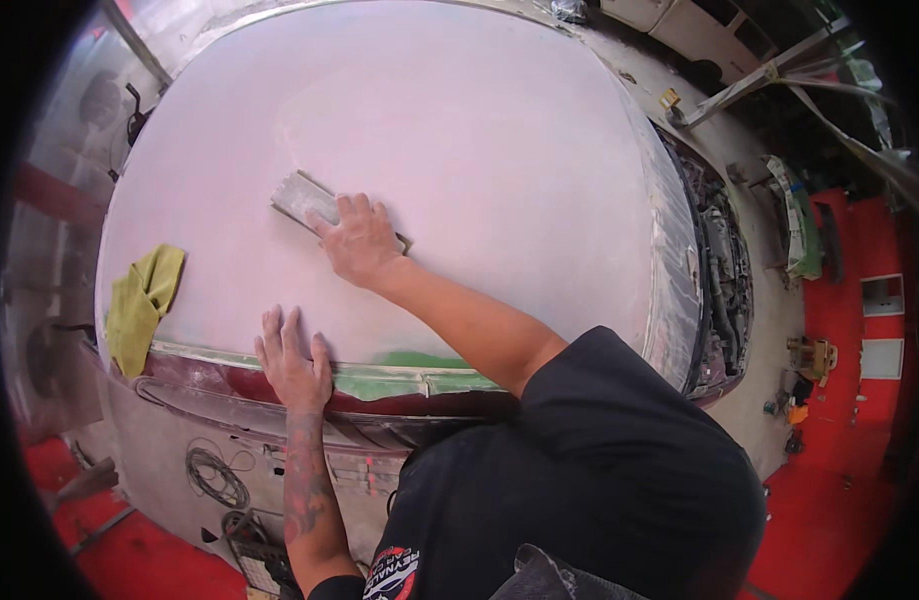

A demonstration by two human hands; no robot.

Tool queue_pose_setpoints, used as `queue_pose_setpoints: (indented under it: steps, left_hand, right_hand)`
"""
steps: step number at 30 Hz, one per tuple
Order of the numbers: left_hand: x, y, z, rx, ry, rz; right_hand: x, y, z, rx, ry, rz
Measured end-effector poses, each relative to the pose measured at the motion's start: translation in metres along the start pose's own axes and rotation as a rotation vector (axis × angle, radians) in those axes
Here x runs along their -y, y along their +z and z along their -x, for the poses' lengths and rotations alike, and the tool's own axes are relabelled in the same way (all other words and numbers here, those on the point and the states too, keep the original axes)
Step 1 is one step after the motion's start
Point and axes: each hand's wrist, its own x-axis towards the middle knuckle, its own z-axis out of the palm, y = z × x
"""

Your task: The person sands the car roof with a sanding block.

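My right hand (359, 240) is closed over a long grey sanding block (304, 196), which lies flat on a pale pinkish, dusty car roof (459, 130). The block points up and to the left, and part of it is hidden under my palm and fingers. Nearer to me, my left hand (295, 365) rests on the roof's near edge with its fingers stretched out and nothing in them. Beside it runs a green strip (409, 380) along that edge, above dark red bodywork. A crumpled yellow-green cloth (144, 308) hangs over the roof's near left corner.
At the car's right end, dusty translucent sheeting (674, 270) borders an exposed dark engine bay (721, 280). A coiled black cable (217, 476) lies on the floor at lower left. A white vehicle (694, 35) stands at the far right, and red flooring (829, 480) spreads along the right.
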Motion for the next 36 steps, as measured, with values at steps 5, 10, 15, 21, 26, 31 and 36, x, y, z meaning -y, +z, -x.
queue_pose_setpoints:
  steps: [5,10,15,21,26,31,36]
  left_hand:
    - [0.002,-0.003,0.004,0.007,-0.006,0.000]
    - [-0.002,-0.004,0.001,0.049,-0.043,-0.044]
    - [-0.005,-0.008,-0.003,0.047,-0.038,-0.043]
    - [-0.004,-0.006,-0.002,0.039,-0.014,-0.024]
    - [0.001,0.000,0.001,0.033,-0.008,-0.014]
    - [-0.004,-0.006,0.000,0.018,-0.034,-0.046]
    - [-0.010,-0.007,-0.003,0.033,-0.056,-0.039]
  right_hand:
    - [-0.151,-0.044,0.074,-0.116,0.393,0.263]
    - [-0.292,-0.088,0.192,-0.062,1.147,0.300]
    - [-0.219,-0.056,0.119,-0.108,0.782,0.351]
    - [0.017,0.009,0.004,-0.096,-0.025,0.009]
    - [-0.047,-0.019,0.034,-0.117,0.021,0.023]
    - [-0.234,-0.061,0.159,-0.103,0.653,0.397]
    - [-0.204,-0.069,0.227,-0.103,0.739,0.275]
